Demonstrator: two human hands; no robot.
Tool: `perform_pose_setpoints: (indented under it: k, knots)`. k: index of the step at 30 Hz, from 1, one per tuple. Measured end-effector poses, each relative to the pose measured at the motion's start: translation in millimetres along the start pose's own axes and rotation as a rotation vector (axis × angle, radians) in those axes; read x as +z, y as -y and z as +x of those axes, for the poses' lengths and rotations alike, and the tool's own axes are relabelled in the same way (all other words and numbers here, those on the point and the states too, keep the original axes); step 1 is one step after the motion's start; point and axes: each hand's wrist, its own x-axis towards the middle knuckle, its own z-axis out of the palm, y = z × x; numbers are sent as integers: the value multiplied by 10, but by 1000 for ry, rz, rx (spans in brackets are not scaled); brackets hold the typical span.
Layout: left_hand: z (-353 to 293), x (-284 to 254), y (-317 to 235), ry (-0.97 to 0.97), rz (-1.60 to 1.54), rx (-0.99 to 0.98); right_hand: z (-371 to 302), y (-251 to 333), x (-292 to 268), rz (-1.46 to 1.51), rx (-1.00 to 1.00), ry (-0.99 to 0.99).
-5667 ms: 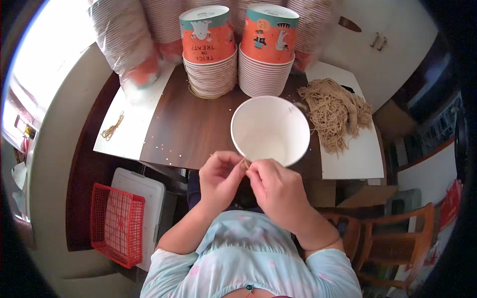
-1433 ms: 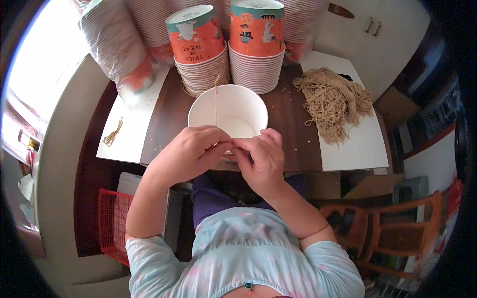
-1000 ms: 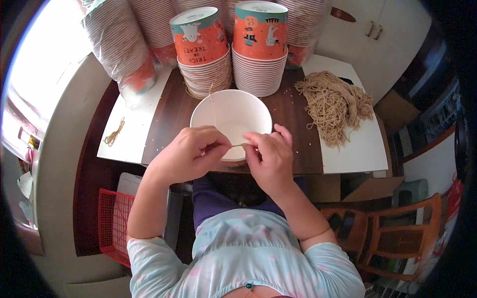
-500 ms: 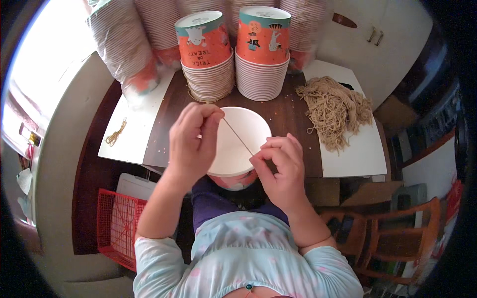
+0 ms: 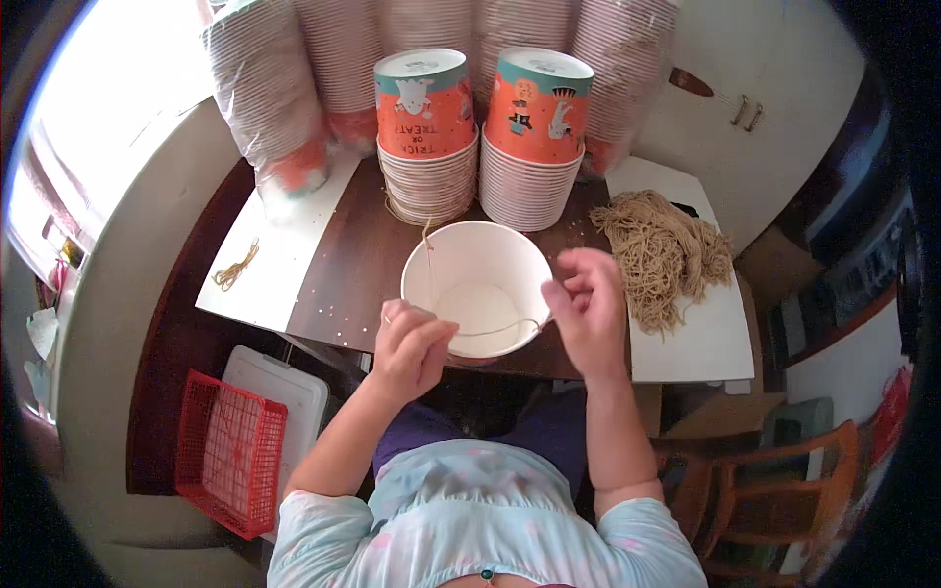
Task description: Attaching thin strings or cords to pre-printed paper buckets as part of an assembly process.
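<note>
A white-lined paper bucket (image 5: 476, 257) stands at the table's front edge, mouth up and tipped toward me. My left hand (image 5: 406, 350) is at its near left rim, fingers closed on a thin tan cord (image 5: 482, 334). From there the cord runs across the bucket's mouth to a small bend at the right rim. Another length of cord hangs at the far left rim. My right hand (image 5: 595, 314) is just outside the right rim, fingers half curled and thumb apart. Whether it touches the cord's end is unclear.
Two upside-down stacks of orange and teal buckets (image 5: 426, 122) (image 5: 544, 118) stand behind. Bagged stacks (image 5: 265, 88) line the back. Tangled tan cords (image 5: 659, 250) lie on the right white panel, a small bundle (image 5: 235, 267) on the left. A red basket (image 5: 230, 451) sits lower left.
The cord, earlier stretched taut between both hands, now hangs slack across the bucket's mouth. My left hand has come nearer; my right hand has moved outside the right rim, its pinch loosened.
</note>
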Motion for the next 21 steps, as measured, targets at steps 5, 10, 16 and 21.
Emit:
perform_pose_setpoints:
  k: [5, 10, 16, 21]
  knots:
    - [12, -69, -133, -113, -55, -39, 462, -264, 85, 5, 222, 490]
    - [115, -330, -394, -178, -64, -315, 329, 375, 154, -464, -960, -74]
    - [470, -339, -437, -427, -1331, -1008, 244, 744, 269, -406, -1349, 129]
    - [336, -308, -440, -437, -1398, -894, 627, 633, 114, 362, -302, 118]
